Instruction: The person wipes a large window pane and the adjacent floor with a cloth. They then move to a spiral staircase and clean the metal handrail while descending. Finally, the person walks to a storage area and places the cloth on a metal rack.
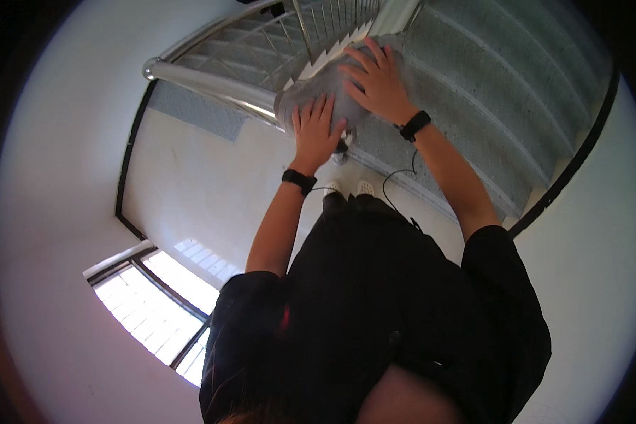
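Observation:
A grey, rounded, soft-looking thing [323,82], perhaps cloth, lies at the stair end of a stainless steel handrail [217,80]; its exact kind is unclear. My left hand [315,132] rests on its near side, palm down with the fingers spread. Farther up and to the right, my right hand [380,87] lies across its top, fingers also apart. Neither hand visibly closes around it. Each wrist wears a black band, and a thin dark cable [386,185] hangs by my body. Below the grey thing, a shiny metal post base [340,157] meets the floor.
Grey stair treads [487,106] curve upward on the right, beside a dark wall skirting [567,185]. Metal balusters [336,18] line another flight at the back. My white shoes [365,188] stand on the pale landing [191,159]. A barred window [153,307] is at lower left.

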